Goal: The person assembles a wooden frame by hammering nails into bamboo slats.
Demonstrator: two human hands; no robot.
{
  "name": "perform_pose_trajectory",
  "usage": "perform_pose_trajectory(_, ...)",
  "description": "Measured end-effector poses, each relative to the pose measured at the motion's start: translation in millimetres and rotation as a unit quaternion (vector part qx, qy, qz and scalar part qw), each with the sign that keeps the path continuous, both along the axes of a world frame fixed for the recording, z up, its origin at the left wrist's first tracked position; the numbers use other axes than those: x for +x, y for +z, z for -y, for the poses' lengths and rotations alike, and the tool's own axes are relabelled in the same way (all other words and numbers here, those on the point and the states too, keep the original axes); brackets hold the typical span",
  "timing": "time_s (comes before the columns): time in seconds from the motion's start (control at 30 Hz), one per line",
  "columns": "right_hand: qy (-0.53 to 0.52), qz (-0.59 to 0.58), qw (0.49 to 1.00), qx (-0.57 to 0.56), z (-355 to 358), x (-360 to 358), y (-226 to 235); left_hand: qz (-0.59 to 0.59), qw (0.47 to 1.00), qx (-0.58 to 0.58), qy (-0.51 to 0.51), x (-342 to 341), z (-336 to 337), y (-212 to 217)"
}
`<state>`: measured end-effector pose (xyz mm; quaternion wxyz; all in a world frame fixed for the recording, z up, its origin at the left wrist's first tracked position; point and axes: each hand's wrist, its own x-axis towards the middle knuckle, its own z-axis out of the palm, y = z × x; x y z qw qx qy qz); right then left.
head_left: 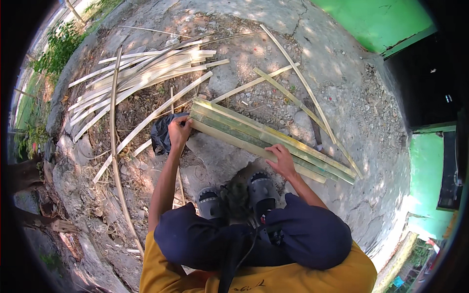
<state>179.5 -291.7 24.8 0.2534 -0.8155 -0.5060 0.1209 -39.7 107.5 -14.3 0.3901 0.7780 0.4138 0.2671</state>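
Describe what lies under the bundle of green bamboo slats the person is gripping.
Under the bamboo slats shows bare rocky ground, and a black bag peeks out by the left hand. What lies directly beneath the slats is covered.

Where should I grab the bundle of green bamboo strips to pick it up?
Probably at two spots from above: near the left end, where the left hand rests, and midway, by the right hand. The bundle of green bamboo strips lies flat, long and loose, so a one-handed grip would let it sag.
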Motion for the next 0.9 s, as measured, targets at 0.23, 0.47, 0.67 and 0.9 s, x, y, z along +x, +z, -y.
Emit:
perform_pose_trajectory(0.23, -0.187, 0.072, 0.978, 0.059, 26.5, 96.3, -3.3, -0.012, 0.999, -0.034, -0.013, 5.0, -0.8, 0.3)
perform_pose_trajectory(0.47, -0.390, 0.091, 0.889, -0.221, 120.1, 201.8, -21.2, 0.001, 1.000, 0.010, -0.008, 5.3, -2.4, -4.7)
perform_pose_trajectory(0.67, -0.396, -0.045, 0.858, -0.324, 140.8, 199.6, -26.8, 0.012, 0.993, -0.115, 0.011, 4.7, -0.6, -8.4)
perform_pose_trajectory(0.9, -0.342, 0.116, 0.915, -0.180, 128.1, 170.8, -17.4, -0.028, 1.000, -0.009, 0.007, 4.8, -3.9, -13.2)
